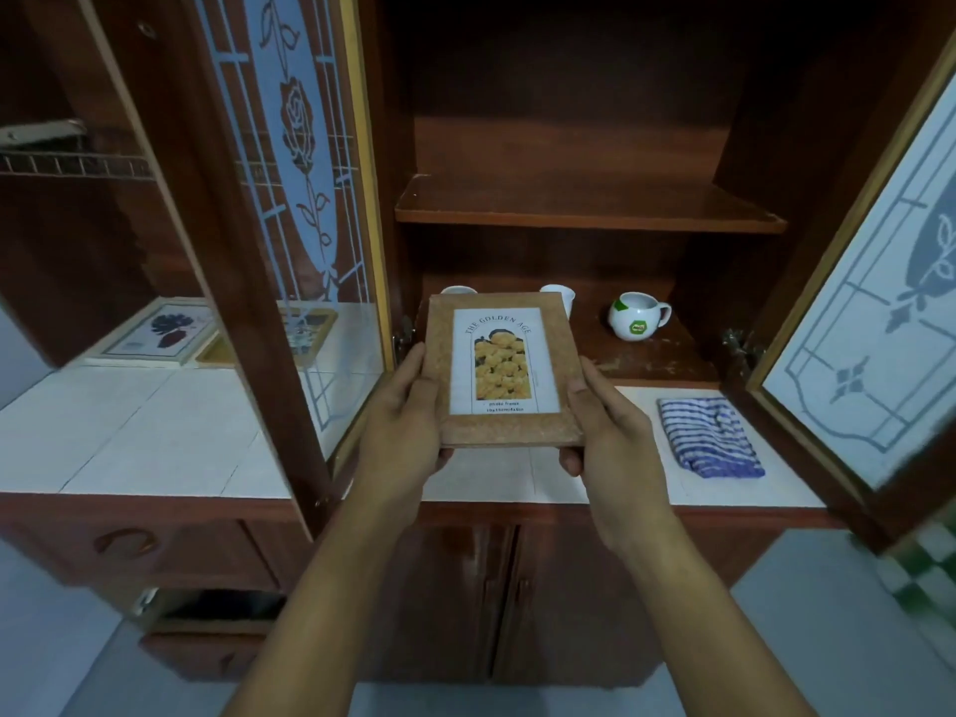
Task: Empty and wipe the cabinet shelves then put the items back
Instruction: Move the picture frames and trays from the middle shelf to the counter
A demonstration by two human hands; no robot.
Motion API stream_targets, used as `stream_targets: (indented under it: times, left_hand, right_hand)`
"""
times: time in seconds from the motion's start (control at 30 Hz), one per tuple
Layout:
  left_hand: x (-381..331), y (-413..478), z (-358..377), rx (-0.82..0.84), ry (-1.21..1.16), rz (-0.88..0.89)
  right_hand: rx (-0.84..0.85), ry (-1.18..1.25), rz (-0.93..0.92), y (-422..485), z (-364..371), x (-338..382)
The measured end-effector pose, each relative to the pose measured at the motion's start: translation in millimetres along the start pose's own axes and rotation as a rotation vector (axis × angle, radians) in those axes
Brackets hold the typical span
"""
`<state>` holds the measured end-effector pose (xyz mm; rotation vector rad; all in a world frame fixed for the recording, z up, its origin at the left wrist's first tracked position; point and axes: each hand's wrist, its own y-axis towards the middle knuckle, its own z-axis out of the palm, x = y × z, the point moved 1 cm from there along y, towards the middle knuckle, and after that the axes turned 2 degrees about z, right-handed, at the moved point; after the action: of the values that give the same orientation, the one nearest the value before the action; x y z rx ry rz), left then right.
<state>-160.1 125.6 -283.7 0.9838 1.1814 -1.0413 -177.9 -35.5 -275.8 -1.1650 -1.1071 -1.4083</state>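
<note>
Head view: I am holding one brown, cork-textured rectangular photo frame (504,370) by its side edges, my left hand (408,406) and right hand (605,421) each curling fingers round it, just before the dark wooden lower shelf (667,354). Beyond my grip, white ceramic cups (639,315) are standing; sliding the frame in carelessly risks knocking them. Right of my grip, a blue-striped folded cloth (708,437) is lying.

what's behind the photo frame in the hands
One white cup and a second cup show above the photo frame, on the lower shelf; the frame covers their lower parts.
</note>
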Motion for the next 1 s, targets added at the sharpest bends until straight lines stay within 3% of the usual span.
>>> stream_targets:
  times: [1.0]
  left_hand:
    - [-26,-132,-87,0.120,-0.040,0.014]
  right_hand:
    - [-0.092,0.039,0.021,-159,37,-9]
